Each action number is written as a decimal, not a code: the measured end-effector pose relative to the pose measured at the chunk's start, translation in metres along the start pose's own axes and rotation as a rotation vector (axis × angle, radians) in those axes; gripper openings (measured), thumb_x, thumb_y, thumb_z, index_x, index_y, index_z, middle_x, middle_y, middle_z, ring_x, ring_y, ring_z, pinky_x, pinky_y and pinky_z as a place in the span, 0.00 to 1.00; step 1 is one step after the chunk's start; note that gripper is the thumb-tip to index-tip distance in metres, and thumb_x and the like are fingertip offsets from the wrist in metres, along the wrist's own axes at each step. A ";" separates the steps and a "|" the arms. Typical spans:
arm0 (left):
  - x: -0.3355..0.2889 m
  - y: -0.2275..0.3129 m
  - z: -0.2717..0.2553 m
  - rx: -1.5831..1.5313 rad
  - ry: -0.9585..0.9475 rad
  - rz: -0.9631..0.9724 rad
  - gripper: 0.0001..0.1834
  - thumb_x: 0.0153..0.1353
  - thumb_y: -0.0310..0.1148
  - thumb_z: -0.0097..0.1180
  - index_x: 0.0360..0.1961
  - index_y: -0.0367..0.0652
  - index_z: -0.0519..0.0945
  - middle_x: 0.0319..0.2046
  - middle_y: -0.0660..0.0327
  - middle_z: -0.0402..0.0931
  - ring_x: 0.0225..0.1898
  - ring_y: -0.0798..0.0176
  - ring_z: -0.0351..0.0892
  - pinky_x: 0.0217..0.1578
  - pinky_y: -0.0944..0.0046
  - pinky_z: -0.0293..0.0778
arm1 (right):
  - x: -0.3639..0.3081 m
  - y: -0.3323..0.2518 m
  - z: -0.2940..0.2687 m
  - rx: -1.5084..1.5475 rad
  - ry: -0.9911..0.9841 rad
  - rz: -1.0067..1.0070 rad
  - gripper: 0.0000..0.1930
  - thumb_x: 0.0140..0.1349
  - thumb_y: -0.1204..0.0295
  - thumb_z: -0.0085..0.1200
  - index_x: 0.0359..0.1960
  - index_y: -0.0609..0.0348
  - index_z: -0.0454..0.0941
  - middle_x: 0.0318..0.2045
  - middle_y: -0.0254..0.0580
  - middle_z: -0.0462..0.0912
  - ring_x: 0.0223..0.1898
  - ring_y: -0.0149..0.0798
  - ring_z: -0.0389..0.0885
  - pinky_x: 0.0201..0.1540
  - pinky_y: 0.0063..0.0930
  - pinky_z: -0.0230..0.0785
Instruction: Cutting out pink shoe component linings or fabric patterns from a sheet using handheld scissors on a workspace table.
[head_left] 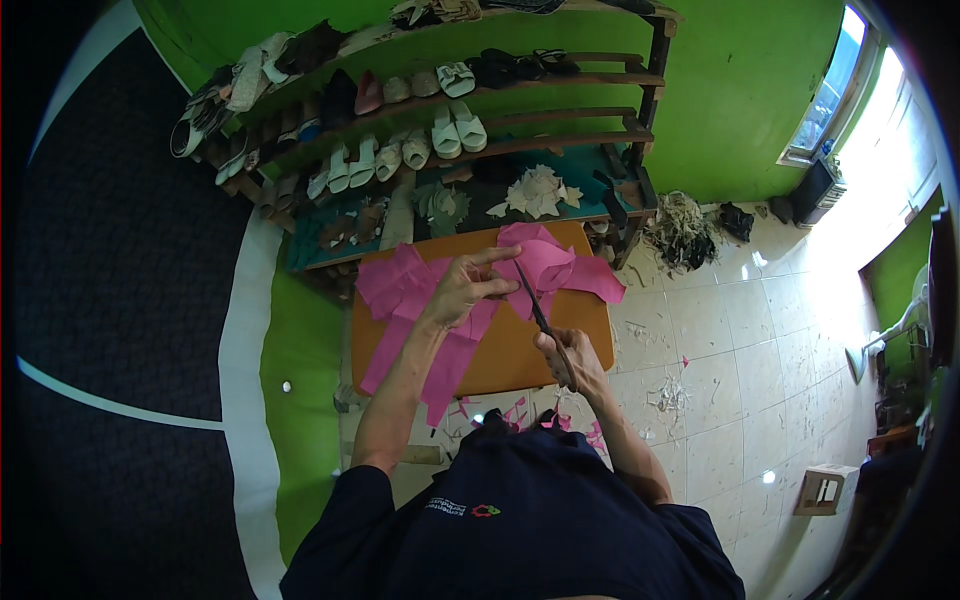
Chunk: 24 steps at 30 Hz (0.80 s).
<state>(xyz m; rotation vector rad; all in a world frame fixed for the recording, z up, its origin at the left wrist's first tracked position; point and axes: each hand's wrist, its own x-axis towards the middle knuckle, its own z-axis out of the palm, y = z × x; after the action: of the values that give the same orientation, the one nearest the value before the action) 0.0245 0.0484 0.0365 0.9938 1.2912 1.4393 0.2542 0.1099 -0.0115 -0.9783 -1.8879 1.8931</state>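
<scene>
Our right hand (572, 355) grips the scissors (541, 318), long axis slanting up-left beside the curled pink sheet (548, 265), just right of our nearer left hand (462, 292); whether that pinches, we can't tell.

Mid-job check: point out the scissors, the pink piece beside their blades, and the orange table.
Scissors (541, 317): head view, on the dark blades.
Pink piece (549, 264): head view, on its surface right of the blades.
Orange table (508, 356): head view, on a bare part of its top.
</scene>
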 end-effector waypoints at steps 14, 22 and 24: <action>0.005 0.001 -0.014 0.042 -0.070 0.013 0.26 0.55 0.18 0.65 0.57 0.46 0.82 0.28 0.71 0.74 0.29 0.78 0.74 0.38 0.71 0.80 | -0.008 -0.001 -0.003 0.120 -0.074 0.033 0.33 0.58 0.36 0.58 0.18 0.56 0.67 0.13 0.28 0.64 0.13 0.25 0.67 0.14 0.25 0.61; 0.001 0.012 0.006 0.055 -0.081 -0.017 0.27 0.55 0.20 0.65 0.58 0.43 0.80 0.33 0.69 0.74 0.31 0.76 0.76 0.40 0.70 0.82 | -0.004 0.002 -0.002 0.120 -0.137 -0.008 0.32 0.67 0.38 0.48 0.26 0.58 0.67 0.18 0.31 0.67 0.15 0.26 0.65 0.17 0.23 0.61; 0.000 0.012 0.008 0.054 -0.074 -0.037 0.28 0.54 0.18 0.65 0.58 0.45 0.81 0.42 0.69 0.71 0.32 0.78 0.72 0.41 0.72 0.82 | -0.004 0.002 -0.001 0.125 -0.109 0.023 0.31 0.66 0.38 0.48 0.26 0.57 0.67 0.17 0.30 0.65 0.15 0.25 0.64 0.17 0.23 0.60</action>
<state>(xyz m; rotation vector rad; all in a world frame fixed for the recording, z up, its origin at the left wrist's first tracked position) 0.0306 0.0503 0.0497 1.0437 1.2936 1.3334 0.2583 0.1085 -0.0122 -0.8789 -1.7971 2.0888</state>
